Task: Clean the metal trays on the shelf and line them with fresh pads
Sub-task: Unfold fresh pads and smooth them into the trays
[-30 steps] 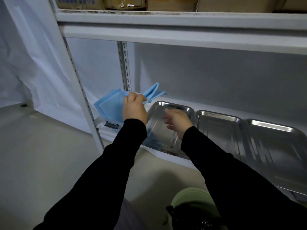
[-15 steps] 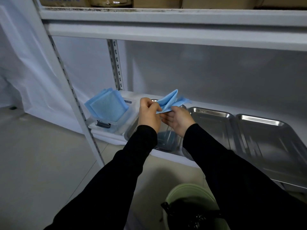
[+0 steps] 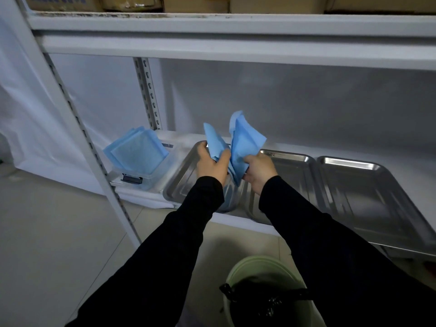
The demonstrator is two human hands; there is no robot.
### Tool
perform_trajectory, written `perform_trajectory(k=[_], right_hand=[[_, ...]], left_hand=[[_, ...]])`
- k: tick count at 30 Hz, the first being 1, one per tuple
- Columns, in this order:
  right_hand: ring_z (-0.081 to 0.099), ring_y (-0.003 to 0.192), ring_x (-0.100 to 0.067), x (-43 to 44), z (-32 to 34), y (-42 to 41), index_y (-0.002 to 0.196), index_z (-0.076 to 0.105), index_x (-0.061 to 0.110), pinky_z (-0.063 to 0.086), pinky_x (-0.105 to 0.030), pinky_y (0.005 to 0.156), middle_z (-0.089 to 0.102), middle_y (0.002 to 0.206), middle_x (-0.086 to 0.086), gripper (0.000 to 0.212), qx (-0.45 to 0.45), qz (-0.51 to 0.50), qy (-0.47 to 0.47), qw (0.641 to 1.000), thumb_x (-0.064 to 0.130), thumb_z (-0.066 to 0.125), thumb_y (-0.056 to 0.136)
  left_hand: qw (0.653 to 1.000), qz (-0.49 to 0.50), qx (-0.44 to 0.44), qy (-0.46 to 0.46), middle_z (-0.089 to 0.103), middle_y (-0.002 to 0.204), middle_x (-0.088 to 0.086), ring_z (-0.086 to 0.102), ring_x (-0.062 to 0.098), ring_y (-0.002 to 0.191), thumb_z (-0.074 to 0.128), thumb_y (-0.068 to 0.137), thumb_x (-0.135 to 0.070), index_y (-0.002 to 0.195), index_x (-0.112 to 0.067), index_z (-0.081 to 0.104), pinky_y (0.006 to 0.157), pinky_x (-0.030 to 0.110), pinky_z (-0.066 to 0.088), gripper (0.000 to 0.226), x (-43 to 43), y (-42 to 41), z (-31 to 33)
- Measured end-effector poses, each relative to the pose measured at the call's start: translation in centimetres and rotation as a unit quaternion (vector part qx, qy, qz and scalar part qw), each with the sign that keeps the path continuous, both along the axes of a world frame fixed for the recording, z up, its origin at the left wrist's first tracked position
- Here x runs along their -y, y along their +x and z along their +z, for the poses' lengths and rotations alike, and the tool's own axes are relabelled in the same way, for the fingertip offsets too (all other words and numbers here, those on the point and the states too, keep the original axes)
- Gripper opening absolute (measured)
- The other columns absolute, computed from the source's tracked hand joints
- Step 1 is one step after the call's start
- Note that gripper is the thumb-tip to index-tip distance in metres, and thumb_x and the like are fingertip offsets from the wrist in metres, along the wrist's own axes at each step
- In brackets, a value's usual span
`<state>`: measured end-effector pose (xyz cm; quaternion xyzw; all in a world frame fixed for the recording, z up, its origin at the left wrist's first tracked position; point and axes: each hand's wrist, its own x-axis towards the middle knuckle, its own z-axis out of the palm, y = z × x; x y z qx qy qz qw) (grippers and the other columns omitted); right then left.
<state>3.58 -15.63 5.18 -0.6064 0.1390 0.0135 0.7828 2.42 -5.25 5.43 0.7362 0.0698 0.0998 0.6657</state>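
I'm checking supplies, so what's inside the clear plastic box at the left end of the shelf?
Blue pads stand stacked in the clear box, sticking out above its rim. The frosted walls and the shelf post hide the box's bottom, so the count is unclear.

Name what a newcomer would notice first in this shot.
The bright blue pad stands out at centre, gripped by the left hand and right hand above the leftmost metal tray. The middle tray and right tray shine bare beside it, and a clear box of blue pads sits at the shelf's left end.
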Motion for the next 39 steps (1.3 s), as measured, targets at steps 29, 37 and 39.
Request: perform_trajectory(k=[29, 37, 39], right_hand=[[0.054, 0.108, -0.026, 10.9, -2.7, -4.5, 0.145, 0.02, 0.031, 0.045, -0.031, 0.082, 0.045, 0.135, -0.014, 0.073, -0.002, -0.364, -0.076, 0.928, -0.014, 0.033, 0.088], [0.043, 0.131, -0.028, 12.0, -3.1, -5.0, 0.144, 0.031, 0.023, 0.035, -0.045, 0.109, 0.039, 0.147, -0.005, 0.071, 0.013, -0.397, -0.323, 0.859, -0.002, 0.052, 0.08], [0.043, 0.131, -0.026, 12.0, -3.0, -4.8, 0.14, 0.038, 0.017, 0.027, -0.039, 0.114, 0.045, 0.143, -0.004, 0.065, 0.035, -0.397, -0.385, 0.832, 0.003, 0.06, 0.081]], left_hand=[[0.937, -0.092, -0.107, 0.321, 0.044, 0.143, 0.012, 0.044, 0.028, 0.129, 0.051, 0.095, -0.021, 0.135, -0.02, 0.051, 0.11, 0.034, 0.036, 0.04, 4.4, 0.1, -4.5], [0.828, -0.17, -0.143, 0.514, 0.031, 0.148, 0.009, 0.027, 0.03, 0.136, 0.066, 0.071, -0.063, 0.145, -0.024, 0.029, 0.111, 0.038, 0.026, 0.091, 5.5, -0.7, -4.3], [0.823, -0.18, -0.145, 0.519, 0.021, 0.152, 0.008, 0.022, 0.031, 0.138, 0.071, 0.071, -0.055, 0.145, -0.025, 0.029, 0.113, 0.039, 0.024, 0.091, 5.4, -0.6, -4.4]])
